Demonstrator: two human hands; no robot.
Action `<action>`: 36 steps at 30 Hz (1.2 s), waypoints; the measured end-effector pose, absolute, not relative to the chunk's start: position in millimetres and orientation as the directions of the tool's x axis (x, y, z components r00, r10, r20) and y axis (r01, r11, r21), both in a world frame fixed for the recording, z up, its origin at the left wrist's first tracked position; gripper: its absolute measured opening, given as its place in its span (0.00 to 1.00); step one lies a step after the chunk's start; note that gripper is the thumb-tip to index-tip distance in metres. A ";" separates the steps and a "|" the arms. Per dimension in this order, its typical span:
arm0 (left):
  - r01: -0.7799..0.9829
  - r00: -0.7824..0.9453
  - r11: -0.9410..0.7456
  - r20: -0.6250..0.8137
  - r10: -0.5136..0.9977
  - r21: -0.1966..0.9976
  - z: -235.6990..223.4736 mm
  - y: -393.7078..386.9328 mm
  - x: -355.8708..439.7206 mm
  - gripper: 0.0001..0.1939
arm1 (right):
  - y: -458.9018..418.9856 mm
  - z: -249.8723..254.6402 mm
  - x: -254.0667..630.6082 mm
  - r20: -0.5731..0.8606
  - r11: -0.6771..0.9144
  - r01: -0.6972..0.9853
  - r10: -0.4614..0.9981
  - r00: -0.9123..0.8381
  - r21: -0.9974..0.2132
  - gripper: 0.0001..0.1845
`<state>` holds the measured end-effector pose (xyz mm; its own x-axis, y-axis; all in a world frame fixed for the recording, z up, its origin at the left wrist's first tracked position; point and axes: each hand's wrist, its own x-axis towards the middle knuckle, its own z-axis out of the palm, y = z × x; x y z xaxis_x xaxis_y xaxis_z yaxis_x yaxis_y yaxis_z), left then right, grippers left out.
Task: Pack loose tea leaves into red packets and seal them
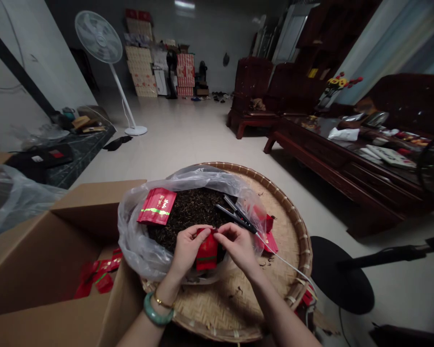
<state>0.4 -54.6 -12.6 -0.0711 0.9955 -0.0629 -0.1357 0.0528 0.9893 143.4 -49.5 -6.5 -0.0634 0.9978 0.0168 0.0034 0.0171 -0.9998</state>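
1. Dim room overall — back wall [217, 43] murky gray.
2. Bright white strip [184, 4] at top edge, blown out.
3. Floor [188, 130] pale, soft sheen; dark shadow under low wooden table [321, 165].
4. Wide-angle distortion — fan [99, 36] leans, right-edge curtain [390, 53] smeared.
5. Red pouch [207, 251] lit fairly, fine print soft.
6. Far box stacks [141, 72] soft, little detail.

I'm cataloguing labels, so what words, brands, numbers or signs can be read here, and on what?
"红茶", probably: gold characters on the stacked red packets; those beside them are too blurred.
Held packet: gold marks, too blurred to read.
Stacked boxes at the back: printing too small.
White tag at left: too small.
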 end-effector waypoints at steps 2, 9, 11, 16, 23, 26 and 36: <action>-0.178 -0.049 0.096 -0.107 0.993 0.979 -13.5 -53.1 0.2 0.13 | -48.8 -5.0 144.0 0.006 0.005 -0.010 0.997 -0.072 -1.000 0.10; -0.114 0.068 0.114 -0.107 0.992 0.987 -9.7 -46.3 -1.3 0.14 | -41.9 -1.9 146.8 -0.028 -0.029 -0.002 0.996 -0.083 -1.000 0.15; -0.057 0.113 0.063 -0.056 0.992 0.996 -6.6 -44.7 -2.5 0.13 | -40.4 -1.9 149.0 -0.092 -0.093 0.002 0.991 -0.102 -0.996 0.14; -0.015 0.139 0.033 -0.031 0.990 0.999 -5.9 -42.7 -4.5 0.15 | -37.5 -0.4 151.6 -0.159 -0.165 -0.040 0.978 -0.135 -0.985 0.16; -0.121 0.112 0.200 -0.187 0.976 0.972 -8.9 -45.2 -4.4 0.20 | -29.7 -2.3 151.0 -0.168 -0.174 -0.018 0.971 -0.170 -0.985 0.14; -0.171 0.245 0.338 -0.293 0.924 0.925 -10.5 -47.8 -3.6 0.23 | -28.5 -5.7 150.1 -0.130 -0.131 0.005 0.984 -0.121 -0.991 0.12; -0.368 0.208 0.458 -0.409 0.889 0.809 -3.7 -44.8 1.2 0.27 | 5.6 -11.5 182.4 0.306 0.295 0.534 0.949 -0.069 -0.793 0.20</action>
